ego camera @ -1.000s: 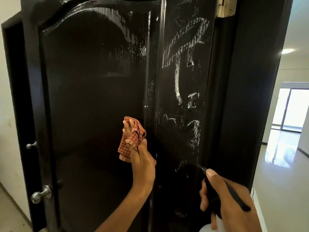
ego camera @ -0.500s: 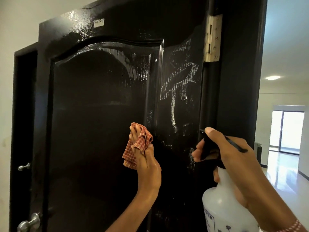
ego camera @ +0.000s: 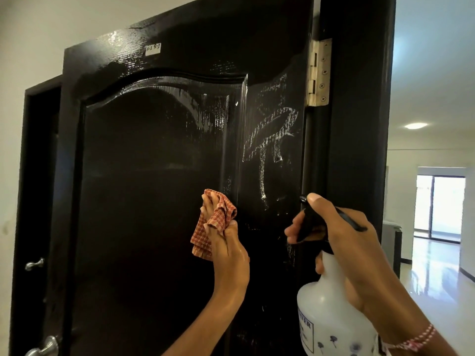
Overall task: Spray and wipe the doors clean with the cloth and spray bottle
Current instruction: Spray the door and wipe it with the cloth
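A glossy black panelled door (ego camera: 154, 176) stands open in front of me, wet streaks shining near its arched top. White chalk scribbles (ego camera: 270, 140) mark its right stile, just left of the brass hinge (ego camera: 318, 73). My left hand (ego camera: 228, 245) holds a crumpled orange checked cloth (ego camera: 205, 235) against the door at the panel's right edge. My right hand (ego camera: 341, 240) grips the black trigger head of a white spray bottle (ego camera: 331, 317), the nozzle pointing at the stile below the scribbles.
The black door frame (ego camera: 359, 124) rises to the right of the hinge. Silver handles (ego camera: 43, 348) sit at the door's lower left, with a second knob (ego camera: 34, 264) behind. A bright hallway with a glossy floor (ego camera: 437, 265) opens on the right.
The view has tilted upward, showing the door's top and hinge. My right hand has raised the spray bottle toward the chalk marks. My left hand keeps the cloth at the same spot.
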Demonstrator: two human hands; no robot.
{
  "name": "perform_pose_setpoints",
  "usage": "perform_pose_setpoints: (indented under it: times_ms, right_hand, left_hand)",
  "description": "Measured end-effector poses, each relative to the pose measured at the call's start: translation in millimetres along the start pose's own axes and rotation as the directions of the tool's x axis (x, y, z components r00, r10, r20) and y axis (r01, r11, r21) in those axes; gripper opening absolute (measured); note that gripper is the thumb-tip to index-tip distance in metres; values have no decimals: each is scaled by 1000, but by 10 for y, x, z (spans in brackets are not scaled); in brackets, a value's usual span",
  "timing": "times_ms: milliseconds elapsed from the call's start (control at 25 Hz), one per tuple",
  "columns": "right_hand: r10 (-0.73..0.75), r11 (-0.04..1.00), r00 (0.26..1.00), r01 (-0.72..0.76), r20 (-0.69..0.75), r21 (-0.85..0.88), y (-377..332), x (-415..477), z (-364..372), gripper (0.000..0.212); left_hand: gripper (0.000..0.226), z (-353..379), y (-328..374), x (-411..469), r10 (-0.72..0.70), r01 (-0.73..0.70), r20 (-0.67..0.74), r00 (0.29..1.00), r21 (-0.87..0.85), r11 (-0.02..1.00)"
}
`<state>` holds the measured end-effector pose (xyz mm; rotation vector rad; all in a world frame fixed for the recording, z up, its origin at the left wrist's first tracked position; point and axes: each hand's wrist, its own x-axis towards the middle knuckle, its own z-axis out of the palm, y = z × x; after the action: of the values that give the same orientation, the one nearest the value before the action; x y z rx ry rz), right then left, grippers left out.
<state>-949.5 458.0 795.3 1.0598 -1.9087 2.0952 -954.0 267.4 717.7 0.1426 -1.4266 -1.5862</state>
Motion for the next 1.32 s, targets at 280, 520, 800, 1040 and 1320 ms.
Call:
perform_pose_setpoints:
  times_ms: [280, 520, 800, 1040, 1320]
  right_hand:
    - [-26, 999, 998, 24, -58, -40, -413, 374, -29, 47]
    - [-68, 996, 994, 63, -81, -68, -672, 633, -52, 46]
    - [-124, 992, 989, 120, -86, -47, -863, 749, -13, 46]
    - [-137, 990, 982, 137, -129, -5, -888, 743, -81, 47]
    - [-174, 984, 976, 177, -128, 19, -993, 755, -158, 45]
  left_hand:
    - [101, 82, 209, 176, 65, -64, 26, 998, -7, 998]
    - [101, 107, 404, 485, 152, -153, 51, 987, 25, 988]
    - [94, 183, 569, 632, 220, -223, 52, 974, 50, 974]
    - [67, 477, 1099, 1108, 462, -466, 63, 885, 150, 872]
    - [71, 889, 1827, 1665, 750, -799, 415, 515, 549, 245]
